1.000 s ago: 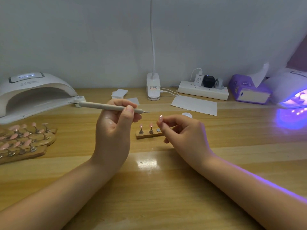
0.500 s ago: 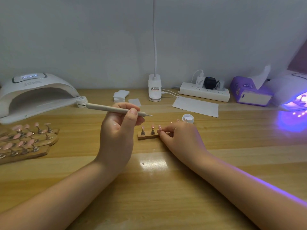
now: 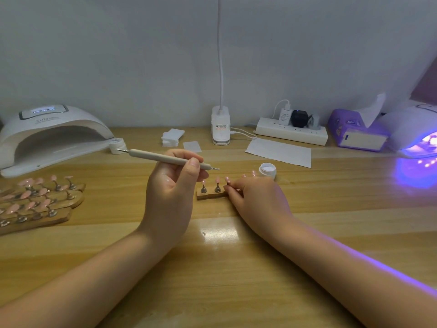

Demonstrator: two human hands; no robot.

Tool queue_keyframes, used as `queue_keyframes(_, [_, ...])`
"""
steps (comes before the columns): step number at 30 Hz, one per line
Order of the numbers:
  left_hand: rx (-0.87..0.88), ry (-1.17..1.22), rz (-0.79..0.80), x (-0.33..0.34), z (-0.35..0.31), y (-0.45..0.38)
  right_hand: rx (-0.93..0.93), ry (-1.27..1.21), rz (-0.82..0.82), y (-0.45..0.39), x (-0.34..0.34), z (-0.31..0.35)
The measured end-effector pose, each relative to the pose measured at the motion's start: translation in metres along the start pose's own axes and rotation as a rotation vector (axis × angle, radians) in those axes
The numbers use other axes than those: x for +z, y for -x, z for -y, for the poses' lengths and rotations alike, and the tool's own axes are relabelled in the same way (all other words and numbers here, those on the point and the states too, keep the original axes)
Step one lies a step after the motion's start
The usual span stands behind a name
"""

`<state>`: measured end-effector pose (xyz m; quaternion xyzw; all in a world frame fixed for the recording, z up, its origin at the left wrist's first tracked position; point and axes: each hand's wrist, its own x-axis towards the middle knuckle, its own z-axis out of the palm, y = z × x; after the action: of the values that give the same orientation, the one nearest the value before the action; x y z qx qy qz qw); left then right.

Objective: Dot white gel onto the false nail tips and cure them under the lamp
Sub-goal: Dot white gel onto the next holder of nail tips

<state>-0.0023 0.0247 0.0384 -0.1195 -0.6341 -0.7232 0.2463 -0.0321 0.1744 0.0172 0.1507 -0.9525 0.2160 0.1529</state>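
Pinched in my left hand [image 3: 175, 185], the dotting pen [image 3: 170, 159] hovers over the small nail stand [image 3: 211, 194]; my right hand [image 3: 257, 197] grips its end, perhaps touching the third nail tip [image 3: 227, 179]. If the stand tips, wet gel could smear.

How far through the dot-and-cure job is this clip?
Early to middle. The gel pot is open and the right-side lamp already glows. In hand: the left hand holds the dotting pen, and the right hand rests at the small holder. Dots are too small to confirm. Curing remains.
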Motion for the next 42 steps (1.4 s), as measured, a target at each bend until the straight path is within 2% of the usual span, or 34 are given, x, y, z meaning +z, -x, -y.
queue_keyframes(11, [0.013,-0.053,-0.011,-0.003,0.000,0.000,-0.029,0.008,-0.024,0.008,-0.021,0.004])
queue_keyframes(14, [0.007,-0.031,-0.011,-0.003,0.000,0.000,-0.008,-0.107,-0.119,0.000,-0.043,-0.004])
queue_keyframes(17, [0.000,-0.018,-0.008,-0.003,-0.001,0.000,0.113,-0.164,-0.289,-0.018,-0.064,-0.036])
queue_keyframes(18, [-0.001,-0.020,-0.006,-0.004,-0.001,0.000,0.158,-0.162,-0.280,-0.023,-0.068,-0.049])
queue_keyframes(20, [-0.004,-0.024,-0.001,-0.004,-0.002,0.000,0.217,-0.149,-0.159,-0.028,-0.067,-0.073])
queue_keyframes(23, [-0.004,-0.021,0.002,-0.004,-0.001,0.000,0.175,-0.126,0.066,-0.029,-0.052,-0.094])
queue_keyframes(26, [-0.003,-0.028,0.009,-0.004,-0.002,0.000,0.169,-0.152,0.153,-0.028,-0.034,-0.100])
queue_keyframes(37, [-0.020,-0.090,0.027,-0.004,-0.008,-0.003,0.090,-0.309,-0.120,-0.027,-0.032,-0.083])
queue_keyframes(42, [0.061,-0.259,0.067,-0.002,-0.025,-0.009,-0.155,-0.322,-0.221,-0.024,-0.048,-0.032])
